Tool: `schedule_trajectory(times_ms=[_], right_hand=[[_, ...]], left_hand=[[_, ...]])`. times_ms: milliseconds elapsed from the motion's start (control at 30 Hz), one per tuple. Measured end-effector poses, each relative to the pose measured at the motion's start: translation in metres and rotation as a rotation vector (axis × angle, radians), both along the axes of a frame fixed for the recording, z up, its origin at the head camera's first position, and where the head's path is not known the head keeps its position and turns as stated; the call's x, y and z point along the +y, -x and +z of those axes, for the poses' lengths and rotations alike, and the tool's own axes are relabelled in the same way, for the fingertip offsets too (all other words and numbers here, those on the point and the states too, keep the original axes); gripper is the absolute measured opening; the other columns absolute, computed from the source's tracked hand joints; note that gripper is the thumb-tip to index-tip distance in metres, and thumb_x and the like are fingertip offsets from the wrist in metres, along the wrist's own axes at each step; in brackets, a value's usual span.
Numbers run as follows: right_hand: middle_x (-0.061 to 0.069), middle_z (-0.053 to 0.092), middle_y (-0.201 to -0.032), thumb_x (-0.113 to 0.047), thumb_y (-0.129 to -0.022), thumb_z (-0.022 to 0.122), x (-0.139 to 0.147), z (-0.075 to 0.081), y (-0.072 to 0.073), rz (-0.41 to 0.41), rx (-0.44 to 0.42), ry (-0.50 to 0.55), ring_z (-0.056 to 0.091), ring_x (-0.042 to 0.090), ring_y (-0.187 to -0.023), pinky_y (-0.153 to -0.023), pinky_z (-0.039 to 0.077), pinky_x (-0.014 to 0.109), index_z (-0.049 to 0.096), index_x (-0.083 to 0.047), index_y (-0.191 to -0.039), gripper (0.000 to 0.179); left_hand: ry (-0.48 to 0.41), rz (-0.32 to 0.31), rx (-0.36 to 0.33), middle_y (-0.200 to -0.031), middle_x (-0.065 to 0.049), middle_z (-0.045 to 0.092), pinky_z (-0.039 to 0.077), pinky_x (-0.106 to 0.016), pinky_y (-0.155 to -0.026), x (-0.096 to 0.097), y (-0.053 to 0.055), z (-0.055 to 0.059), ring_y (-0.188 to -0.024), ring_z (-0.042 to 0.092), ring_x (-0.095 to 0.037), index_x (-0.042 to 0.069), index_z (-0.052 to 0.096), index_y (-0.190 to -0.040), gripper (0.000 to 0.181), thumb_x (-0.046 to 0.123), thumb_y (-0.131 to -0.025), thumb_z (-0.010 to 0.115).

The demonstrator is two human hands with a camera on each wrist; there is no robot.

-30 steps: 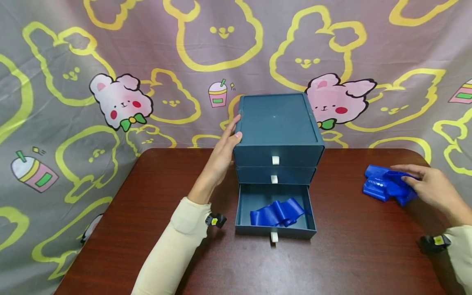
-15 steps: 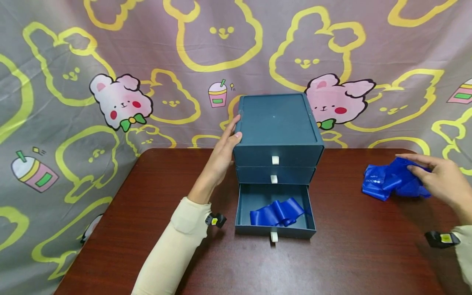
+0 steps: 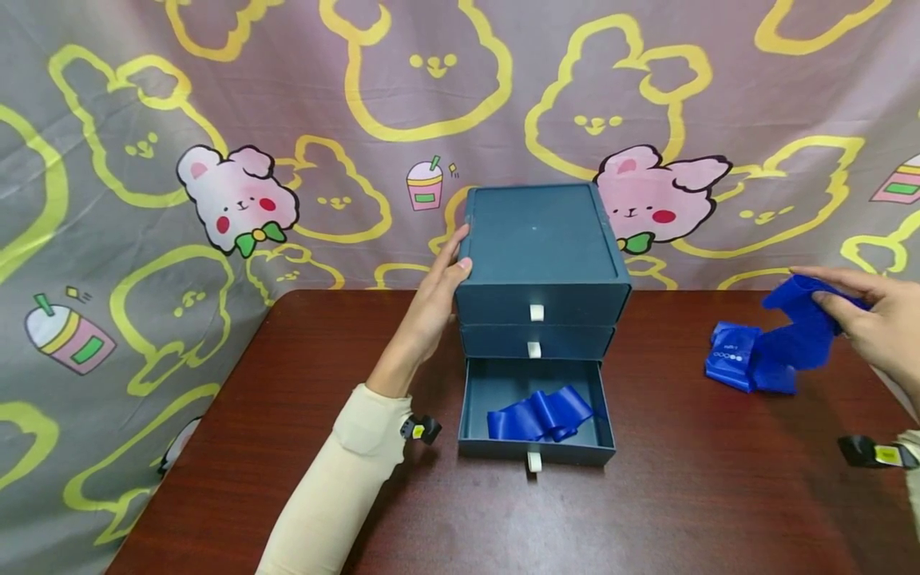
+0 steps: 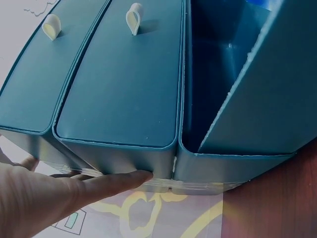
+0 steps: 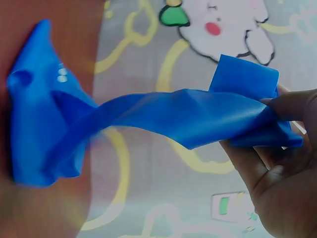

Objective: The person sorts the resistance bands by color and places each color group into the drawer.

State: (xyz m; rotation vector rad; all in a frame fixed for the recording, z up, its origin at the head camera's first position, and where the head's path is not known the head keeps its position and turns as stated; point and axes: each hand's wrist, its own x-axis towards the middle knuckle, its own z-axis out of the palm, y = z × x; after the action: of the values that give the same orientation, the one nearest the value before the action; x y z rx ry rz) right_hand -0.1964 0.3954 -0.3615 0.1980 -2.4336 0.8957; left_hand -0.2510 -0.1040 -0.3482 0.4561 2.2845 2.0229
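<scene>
A dark blue drawer unit [image 3: 542,231] stands on the table, its bottom drawer [image 3: 474,399] pulled out. Folded loosely inside that drawer is a blue elastic band [image 3: 539,414]. My left hand [image 3: 427,307] rests against the unit's left side; in the left wrist view its fingers [image 4: 114,184] lie straight along the wall. At the far right, my right hand [image 3: 887,319] pinches one end of a second blue elastic exercise band [image 3: 798,343] between thumb and fingers. The band's raised part [image 5: 183,114] hangs down to a printed, bunched part [image 5: 44,119] lying on the table.
The two upper drawers are closed, each with a white pull tab [image 3: 536,312]. Brown wooden tabletop [image 3: 683,495] extends on both sides of the unit. A patterned cloth [image 3: 503,104] hangs behind and at the sides.
My right hand has risen and moved right, lifting part of the band off the table while its printed part stays down. The left hand and the drawers have not moved.
</scene>
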Motion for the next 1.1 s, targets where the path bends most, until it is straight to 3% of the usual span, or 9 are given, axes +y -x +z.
schedule_trajectory(times_ms=[67, 133, 267, 367, 633, 733, 867, 1000, 1100], right_hand=[[-0.044, 0.044, -0.083, 0.006, -0.104, 0.051, -0.004, 0.006, 0.0, 0.013, 0.026, -0.009, 0.036, -0.005, -0.046, -0.041, 0.025, 0.02, 0.065, -0.045, -0.134, 0.061], [-0.046, 0.045, -0.089, 0.004, -0.106, 0.049, -0.009, 0.012, -0.001, 0.007, 0.015, -0.008, 0.039, -0.016, -0.053, -0.045, 0.028, 0.009, 0.067, -0.033, -0.14, 0.053], [-0.05, 0.048, -0.104, 0.0, -0.108, 0.046, -0.017, 0.02, -0.002, 0.05, 0.005, 0.024, 0.047, -0.031, -0.084, -0.072, 0.039, -0.005, 0.063, -0.008, -0.145, 0.041], [-0.049, 0.053, -0.107, 0.001, -0.108, 0.047, -0.023, 0.027, -0.003, 0.095, 0.019, 0.058, 0.05, -0.03, -0.092, -0.08, 0.039, -0.005, 0.063, -0.005, -0.144, 0.04], [-0.046, 0.056, -0.11, 0.0, -0.106, 0.051, -0.05, 0.052, -0.013, 0.11, 0.065, 0.06, 0.053, -0.023, -0.086, -0.075, 0.038, -0.005, 0.068, -0.008, -0.14, 0.038], [-0.045, 0.059, -0.111, 0.002, -0.104, 0.054, -0.065, 0.063, -0.02, 0.129, 0.092, 0.051, 0.052, -0.017, -0.079, -0.055, 0.033, 0.003, 0.069, -0.008, -0.138, 0.039], [-0.043, 0.062, -0.114, 0.005, -0.102, 0.058, -0.085, 0.075, -0.03, 0.161, 0.113, 0.032, 0.055, -0.016, -0.077, -0.049, 0.033, 0.006, 0.071, -0.01, -0.137, 0.04], [-0.044, 0.059, -0.115, 0.004, -0.1, 0.061, -0.102, 0.085, -0.039, 0.157, 0.139, -0.021, 0.047, -0.014, -0.062, -0.045, 0.029, 0.013, 0.074, -0.014, -0.133, 0.039], [-0.039, 0.062, -0.118, 0.004, -0.099, 0.063, -0.115, 0.089, -0.046, 0.179, 0.162, -0.05, 0.05, -0.016, -0.067, -0.05, 0.033, 0.008, 0.075, -0.014, -0.131, 0.039]], left_hand=[[-0.001, -0.003, 0.001, -0.176, 0.005, 0.011, 0.018, -0.086, -0.113, 0.0, 0.0, 0.0, -0.161, 0.015, -0.03, 0.048, 0.027, -0.163, 0.057, 0.044, -0.108, 0.043], [-0.004, -0.006, 0.003, -0.176, 0.005, 0.011, 0.018, -0.086, -0.113, 0.0, -0.001, 0.0, -0.161, 0.015, -0.031, 0.048, 0.026, -0.163, 0.058, 0.044, -0.108, 0.044], [-0.006, -0.007, 0.003, -0.177, 0.004, 0.01, 0.018, -0.086, -0.112, 0.0, -0.001, 0.0, -0.161, 0.014, -0.032, 0.047, 0.026, -0.163, 0.058, 0.044, -0.108, 0.044], [-0.007, -0.005, 0.002, -0.176, 0.004, 0.01, 0.018, -0.086, -0.112, 0.0, -0.001, 0.0, -0.161, 0.014, -0.033, 0.047, 0.026, -0.163, 0.057, 0.045, -0.108, 0.043], [-0.004, -0.011, 0.015, -0.177, 0.003, 0.01, 0.017, -0.087, -0.112, 0.0, -0.002, 0.001, -0.162, 0.013, -0.033, 0.045, 0.025, -0.164, 0.058, 0.043, -0.108, 0.043], [-0.012, -0.017, 0.015, -0.177, 0.003, 0.01, 0.018, -0.087, -0.112, 0.0, -0.001, 0.0, -0.162, 0.013, -0.033, 0.045, 0.025, -0.164, 0.058, 0.043, -0.109, 0.043], [-0.016, -0.02, 0.015, -0.177, 0.002, 0.01, 0.018, -0.087, -0.111, 0.0, -0.001, 0.0, -0.162, 0.013, -0.033, 0.045, 0.026, -0.164, 0.058, 0.043, -0.109, 0.043], [-0.019, -0.018, 0.011, -0.176, 0.002, 0.01, 0.018, -0.087, -0.112, 0.0, -0.001, 0.0, -0.161, 0.014, -0.033, 0.045, 0.026, -0.164, 0.057, 0.043, -0.109, 0.043], [-0.02, -0.018, 0.011, -0.176, 0.002, 0.01, 0.018, -0.087, -0.111, 0.0, 0.0, 0.0, -0.161, 0.014, -0.033, 0.044, 0.027, -0.164, 0.057, 0.044, -0.109, 0.043]])
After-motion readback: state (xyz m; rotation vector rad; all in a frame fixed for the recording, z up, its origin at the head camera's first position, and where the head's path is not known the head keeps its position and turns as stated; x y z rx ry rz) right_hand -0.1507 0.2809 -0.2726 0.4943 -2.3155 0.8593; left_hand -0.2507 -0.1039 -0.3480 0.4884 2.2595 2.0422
